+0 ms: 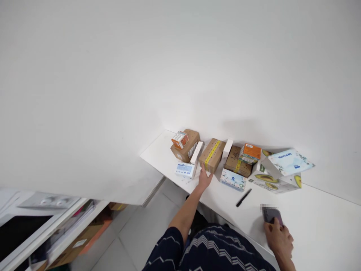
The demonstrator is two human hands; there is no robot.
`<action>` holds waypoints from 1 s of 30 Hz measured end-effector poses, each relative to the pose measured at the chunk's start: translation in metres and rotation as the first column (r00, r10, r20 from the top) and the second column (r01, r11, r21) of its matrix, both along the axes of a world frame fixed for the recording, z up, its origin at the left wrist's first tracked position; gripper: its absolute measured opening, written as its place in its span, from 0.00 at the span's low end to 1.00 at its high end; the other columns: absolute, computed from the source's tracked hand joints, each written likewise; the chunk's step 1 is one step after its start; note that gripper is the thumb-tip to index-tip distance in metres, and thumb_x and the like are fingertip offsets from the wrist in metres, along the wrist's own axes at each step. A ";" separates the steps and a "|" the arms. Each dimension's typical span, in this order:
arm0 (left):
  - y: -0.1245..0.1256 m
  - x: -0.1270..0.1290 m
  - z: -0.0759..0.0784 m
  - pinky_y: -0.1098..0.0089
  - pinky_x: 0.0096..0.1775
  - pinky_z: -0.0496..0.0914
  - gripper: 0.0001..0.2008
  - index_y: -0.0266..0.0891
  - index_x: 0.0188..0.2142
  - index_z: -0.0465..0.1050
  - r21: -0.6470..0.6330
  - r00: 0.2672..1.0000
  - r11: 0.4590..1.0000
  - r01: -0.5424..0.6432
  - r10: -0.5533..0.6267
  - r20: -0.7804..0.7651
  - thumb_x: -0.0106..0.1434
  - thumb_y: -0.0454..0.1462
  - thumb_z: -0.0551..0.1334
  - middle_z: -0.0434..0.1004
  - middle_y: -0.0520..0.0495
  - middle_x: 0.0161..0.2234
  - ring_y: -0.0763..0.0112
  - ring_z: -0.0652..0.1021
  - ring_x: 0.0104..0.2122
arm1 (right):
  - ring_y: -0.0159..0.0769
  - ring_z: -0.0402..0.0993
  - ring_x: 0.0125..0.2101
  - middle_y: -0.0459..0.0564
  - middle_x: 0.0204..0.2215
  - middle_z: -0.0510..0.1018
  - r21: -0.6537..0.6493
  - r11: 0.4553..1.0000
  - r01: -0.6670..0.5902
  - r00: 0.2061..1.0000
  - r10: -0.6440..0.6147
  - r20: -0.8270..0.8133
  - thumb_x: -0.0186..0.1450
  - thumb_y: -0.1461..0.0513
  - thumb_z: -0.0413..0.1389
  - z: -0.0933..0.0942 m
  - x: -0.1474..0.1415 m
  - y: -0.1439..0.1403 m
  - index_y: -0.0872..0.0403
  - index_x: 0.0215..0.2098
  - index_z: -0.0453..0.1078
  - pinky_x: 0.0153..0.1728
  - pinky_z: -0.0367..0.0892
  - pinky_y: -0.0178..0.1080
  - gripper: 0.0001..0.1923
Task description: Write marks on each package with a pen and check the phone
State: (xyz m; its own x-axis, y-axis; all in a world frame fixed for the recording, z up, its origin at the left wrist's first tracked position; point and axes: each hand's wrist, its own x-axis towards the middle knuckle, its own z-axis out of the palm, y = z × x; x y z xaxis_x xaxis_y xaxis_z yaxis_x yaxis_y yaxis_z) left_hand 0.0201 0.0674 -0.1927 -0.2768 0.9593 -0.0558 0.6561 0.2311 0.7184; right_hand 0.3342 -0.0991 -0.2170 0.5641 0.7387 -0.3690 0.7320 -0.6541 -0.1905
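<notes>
My left hand (205,179) grips the near end of a brown cardboard box (213,155) with yellow tape along its top; the box rests on the white table. Some of these fingers are hidden against its side. In my right hand (279,238) is a dark smartphone (272,215), held over the table's near part. Left of the taped box are a slim white box (196,152) and a blue-and-white tissue pack (185,169). Right of it stand another white box (227,148) and a floral tissue pack (233,180). A black pen (243,198) lies between my hands.
Farther left, a small orange-and-white box (179,139) sits on a cardboard box (187,148). On the right are an orange box (250,153) on a taped carton (235,161), an avocado-print carton (286,185) and a tilted tissue pack (291,162). Shelves (76,233) stand at lower left.
</notes>
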 end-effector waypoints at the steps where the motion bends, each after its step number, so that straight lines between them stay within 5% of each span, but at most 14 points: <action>1: -0.001 0.000 0.000 0.61 0.50 0.68 0.40 0.33 0.65 0.52 -0.014 1.000 1.000 0.006 -0.006 -0.005 0.55 0.37 0.63 0.74 0.33 0.51 0.54 0.75 0.50 | 0.63 0.61 0.57 0.66 0.58 0.62 0.009 1.000 0.002 1.000 -0.002 0.000 0.66 0.47 0.39 -0.001 0.001 0.000 0.54 0.64 0.58 0.52 0.61 0.56 0.34; 6: -0.002 -0.023 0.011 0.55 0.55 0.63 0.28 0.41 0.59 0.66 -0.019 0.993 0.998 -0.058 0.056 -0.105 0.58 0.38 0.61 0.73 0.37 0.50 0.53 0.72 0.53 | 0.66 0.59 0.58 0.67 0.59 0.61 0.032 0.999 0.014 0.998 -0.013 -0.059 0.65 0.45 0.38 -0.003 0.003 -0.002 0.55 0.64 0.58 0.52 0.60 0.58 0.36; 10: 0.006 -0.068 0.028 0.40 0.57 0.54 0.37 0.42 0.63 0.59 -0.008 0.952 0.976 -0.219 0.212 -0.221 0.56 0.49 0.64 0.51 0.29 0.65 0.36 0.57 0.63 | 0.67 0.56 0.59 0.67 0.62 0.58 0.079 0.994 0.073 0.995 -0.067 -0.070 0.65 0.43 0.37 0.002 0.000 -0.006 0.53 0.65 0.56 0.54 0.58 0.59 0.37; 13: 0.013 -0.102 0.035 0.35 0.56 0.51 0.48 0.46 0.64 0.57 -0.220 0.919 0.940 -0.261 0.172 -0.355 0.46 0.58 0.67 0.38 0.33 0.69 0.27 0.46 0.64 | 0.68 0.54 0.60 0.68 0.63 0.55 0.099 0.990 0.101 0.991 -0.092 -0.095 0.65 0.41 0.37 0.011 -0.005 -0.006 0.54 0.65 0.55 0.55 0.57 0.59 0.39; 16: 0.016 -0.121 0.034 0.31 0.54 0.48 0.52 0.51 0.63 0.57 -0.379 0.921 0.885 -0.272 0.125 -0.368 0.40 0.61 0.68 0.37 0.35 0.70 0.22 0.42 0.64 | 0.69 0.55 0.60 0.67 0.63 0.55 0.110 0.986 0.128 0.986 -0.114 -0.123 0.64 0.41 0.37 0.021 -0.010 -0.001 0.53 0.65 0.55 0.55 0.57 0.61 0.39; 24: -0.015 -0.093 0.028 0.38 0.54 0.57 0.49 0.51 0.64 0.54 -0.317 0.957 0.920 -0.231 0.156 -0.246 0.43 0.45 0.71 0.35 0.38 0.70 0.29 0.46 0.65 | 0.65 0.57 0.59 0.67 0.61 0.58 0.203 0.979 0.010 0.996 0.009 -0.091 0.65 0.44 0.39 0.031 -0.015 0.021 0.56 0.63 0.59 0.55 0.58 0.58 0.36; 30: -0.058 -0.078 0.037 0.45 0.59 0.53 0.46 0.45 0.64 0.53 -0.272 0.962 0.926 -0.262 0.271 -0.003 0.46 0.42 0.68 0.36 0.36 0.69 0.37 0.47 0.66 | 0.61 0.55 0.61 0.72 0.56 0.63 0.437 0.886 -0.154 0.979 0.198 -0.056 0.64 0.46 0.38 0.037 -0.022 0.037 0.64 0.58 0.63 0.57 0.56 0.58 0.37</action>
